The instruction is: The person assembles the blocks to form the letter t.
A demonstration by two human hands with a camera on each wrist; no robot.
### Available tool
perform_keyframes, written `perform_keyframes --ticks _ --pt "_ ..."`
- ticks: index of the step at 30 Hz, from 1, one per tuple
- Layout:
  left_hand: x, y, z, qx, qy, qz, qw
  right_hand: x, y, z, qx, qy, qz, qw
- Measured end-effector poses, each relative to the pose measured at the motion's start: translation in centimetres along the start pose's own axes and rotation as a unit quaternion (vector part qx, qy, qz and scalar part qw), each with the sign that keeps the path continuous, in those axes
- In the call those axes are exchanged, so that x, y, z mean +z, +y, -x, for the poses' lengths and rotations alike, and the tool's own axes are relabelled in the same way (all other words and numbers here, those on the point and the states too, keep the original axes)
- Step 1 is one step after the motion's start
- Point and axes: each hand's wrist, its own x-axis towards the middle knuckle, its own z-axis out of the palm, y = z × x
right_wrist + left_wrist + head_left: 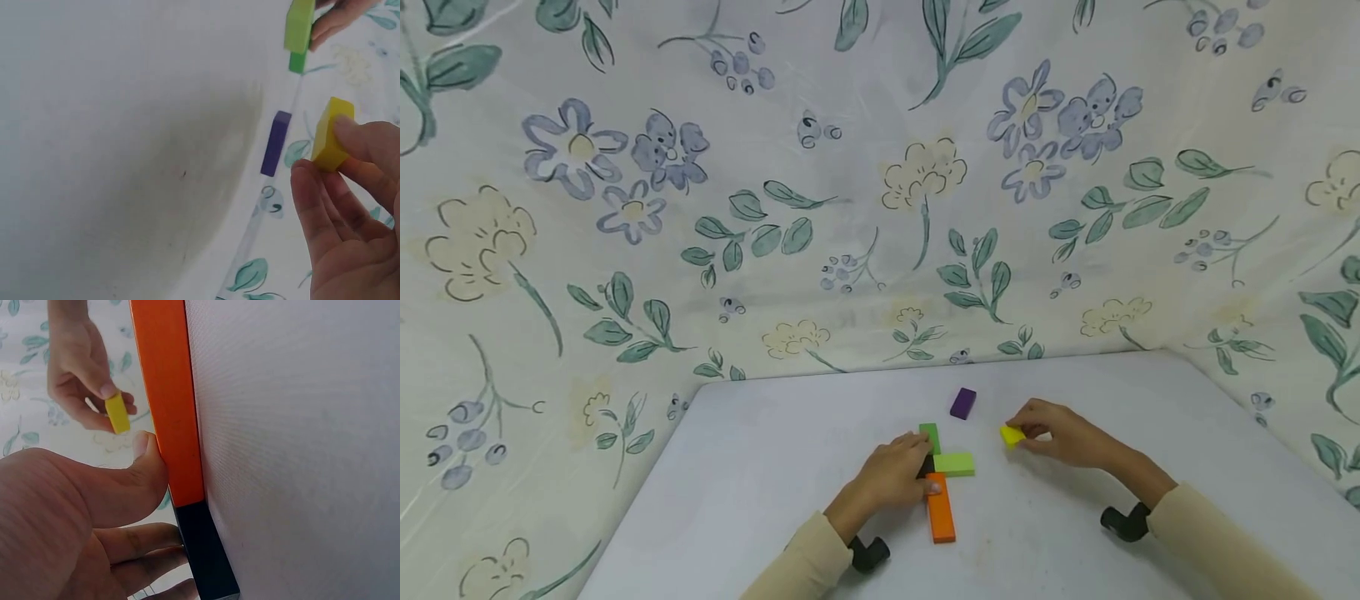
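Note:
My right hand pinches a yellow block between thumb and fingers, apart from the other blocks. In the right wrist view the yellow block stands at the fingertips. My left hand rests on a group of joined blocks, fairly straight. Its thumb touches the orange block; its other fingers reach over the black block, mostly hidden, toward the green block. A light green block juts right from the group. In the left wrist view, the black block meets the orange block's end.
A purple block lies alone on the white table, behind the group. A flower-patterned sheet hangs behind and beside the table. Black wrist devices sit below each forearm.

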Motion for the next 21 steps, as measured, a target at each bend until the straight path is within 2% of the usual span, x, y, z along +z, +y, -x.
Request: perform_keyframes --ticks 7,14,21 --pt "-0.3 0.2 0.0 0.002 0.001 -0.009 1.0000 -0.3 -1.7 1.2 0.003 0.016 -0.005 0.9999" --pt "-0.4 0.6 0.5 -0.005 -0.002 -0.006 1.0000 0.3 -3.4 2.3 0.020 0.006 -0.016 0.9997" --pt "-0.1 0.1 0.3 0.002 0.001 -0.004 1.0000 0.9 -5.0 3.1 0.032 0.003 -0.021 0.9993"
